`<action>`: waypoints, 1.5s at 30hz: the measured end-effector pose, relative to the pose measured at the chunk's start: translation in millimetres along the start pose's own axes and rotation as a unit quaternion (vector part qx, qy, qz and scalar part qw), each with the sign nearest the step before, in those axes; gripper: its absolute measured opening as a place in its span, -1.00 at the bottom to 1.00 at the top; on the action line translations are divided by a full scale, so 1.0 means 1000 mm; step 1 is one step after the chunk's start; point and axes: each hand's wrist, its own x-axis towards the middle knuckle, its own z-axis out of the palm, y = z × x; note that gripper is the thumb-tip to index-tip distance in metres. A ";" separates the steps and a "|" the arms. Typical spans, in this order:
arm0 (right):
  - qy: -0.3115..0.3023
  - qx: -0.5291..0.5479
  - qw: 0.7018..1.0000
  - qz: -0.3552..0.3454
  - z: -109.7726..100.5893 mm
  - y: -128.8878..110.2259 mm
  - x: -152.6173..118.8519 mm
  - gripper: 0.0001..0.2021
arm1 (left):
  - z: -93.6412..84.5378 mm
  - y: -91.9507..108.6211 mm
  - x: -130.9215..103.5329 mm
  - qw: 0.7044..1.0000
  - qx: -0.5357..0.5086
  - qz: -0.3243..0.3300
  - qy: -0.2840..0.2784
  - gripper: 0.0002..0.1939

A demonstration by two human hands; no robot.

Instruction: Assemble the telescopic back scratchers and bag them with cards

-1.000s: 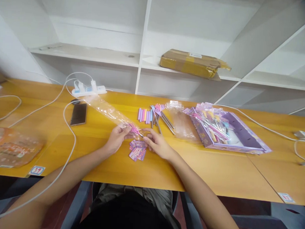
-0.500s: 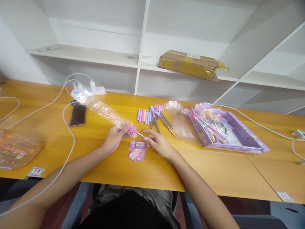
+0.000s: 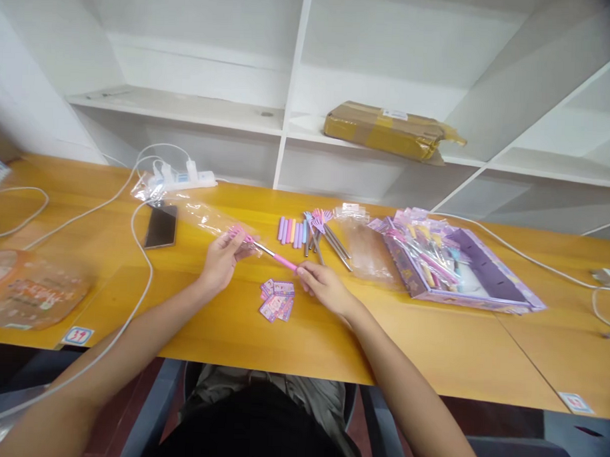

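Observation:
A pink back scratcher (image 3: 270, 252) with a metal rod and pink handle spans the space between my hands. My left hand (image 3: 222, 257) pinches its pink head together with the mouth of a long clear plastic bag (image 3: 200, 215). The handle's end is in the closed fingers of my right hand (image 3: 324, 284). Below lie several small purple and pink cards (image 3: 277, 299). Behind them are a row of pastel handle tubes (image 3: 291, 233) and a bunch of metal-rod scratchers (image 3: 319, 222) with hand-shaped heads.
Clear bags (image 3: 367, 247) lie right of the rods, beside a purple box (image 3: 498, 265) holding wrapped scratchers. A phone (image 3: 161, 226), a power strip (image 3: 186, 179) with white cables and an orange bag (image 3: 37, 289) are at left. A taped carton (image 3: 388, 130) rests on the shelf.
A pink handle now shows at the rod's right end, in my right hand. My left hand has moved left and up slightly with the scratcher's head, and the hands are farther apart.

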 end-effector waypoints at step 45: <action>-0.018 0.044 0.999 -0.020 0.013 0.007 0.002 -0.53 | 0.007 -0.015 -0.025 0.976 0.074 -0.087 -0.187 -0.40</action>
